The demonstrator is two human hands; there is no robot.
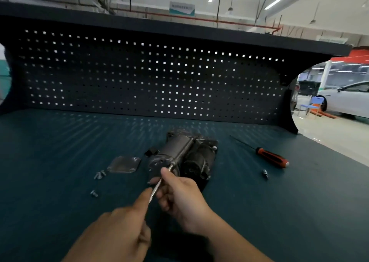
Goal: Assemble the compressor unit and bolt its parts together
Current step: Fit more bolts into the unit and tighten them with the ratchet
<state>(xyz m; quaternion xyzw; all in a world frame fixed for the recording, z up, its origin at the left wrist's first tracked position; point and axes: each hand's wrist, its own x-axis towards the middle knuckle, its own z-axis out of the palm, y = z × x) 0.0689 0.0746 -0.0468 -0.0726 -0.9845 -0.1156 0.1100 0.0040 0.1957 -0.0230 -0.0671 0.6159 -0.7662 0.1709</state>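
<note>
– On the teal surface (60, 162), near the middle, is that the compressor unit (185, 154)?
– Yes, lying on its side in front of the dark pegboard (139, 78), one round end turned toward the person.
– What are the hands doing?
– The right hand (179, 194) pinches a thin metal rod (158, 184) between thumb and fingers; the rod's far tip meets the unit's near end. The left hand (123, 227) reaches up with one fingertip against the rod's near end. Whether it grips the rod, I cannot tell.
– Anything crowding them?
– Both hands cover the unit's lower front edge. Just left of the unit lies a flat metal plate (123, 164), with a small black part (151, 152) between the two. Near the plate's left corner sit a few loose screws (99, 175), and one more screw (93, 193) lies closer to the person.
– And on the right?
– An orange-and-black screwdriver (271, 159) lies well apart from the unit, with a small metal bit (265, 173) near its handle. Beyond the surface stand a white car (347, 100) and a blue chair (311, 106).
</note>
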